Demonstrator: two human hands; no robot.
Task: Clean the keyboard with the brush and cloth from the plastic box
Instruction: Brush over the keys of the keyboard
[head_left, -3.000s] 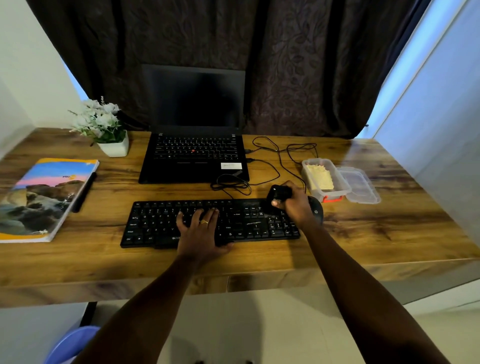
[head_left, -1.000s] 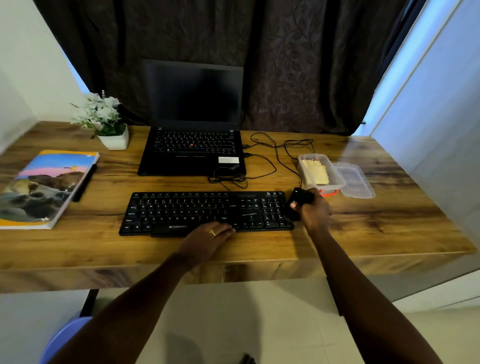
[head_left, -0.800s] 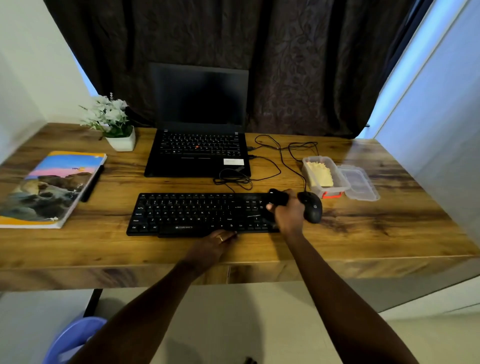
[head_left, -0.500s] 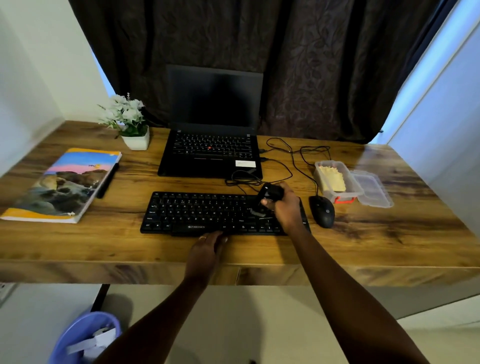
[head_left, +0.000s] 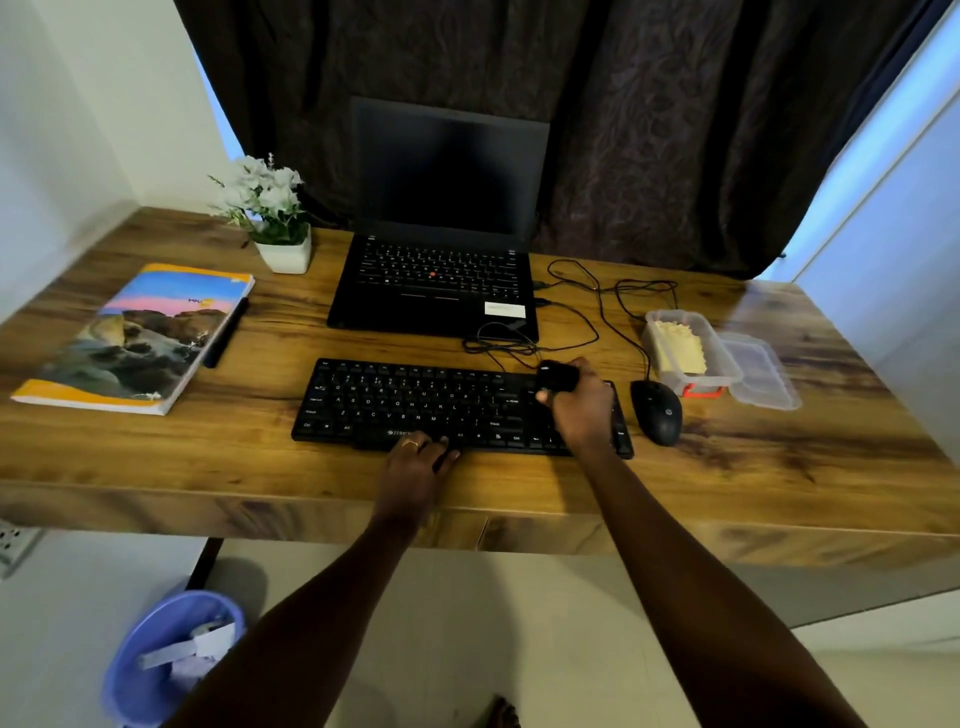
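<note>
From the head view, the right hand (head_left: 582, 408) has its fingers curled tight round one black brush (head_left: 557, 376) over the right end of the one keyboard (head_left: 415, 400). The left hand (head_left: 418, 467) lies loosely open with its fingertips on the keyboard's near edge. On the worktop (head_left: 779, 467) to the right are one mouse (head_left: 657, 413), one box (head_left: 671, 315) holding one yellow cloth (head_left: 680, 345), and one lid (head_left: 761, 374).

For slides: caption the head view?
Right hand holds black brush over the keyboard, near its right end; left hand rests on its front edge.
</note>
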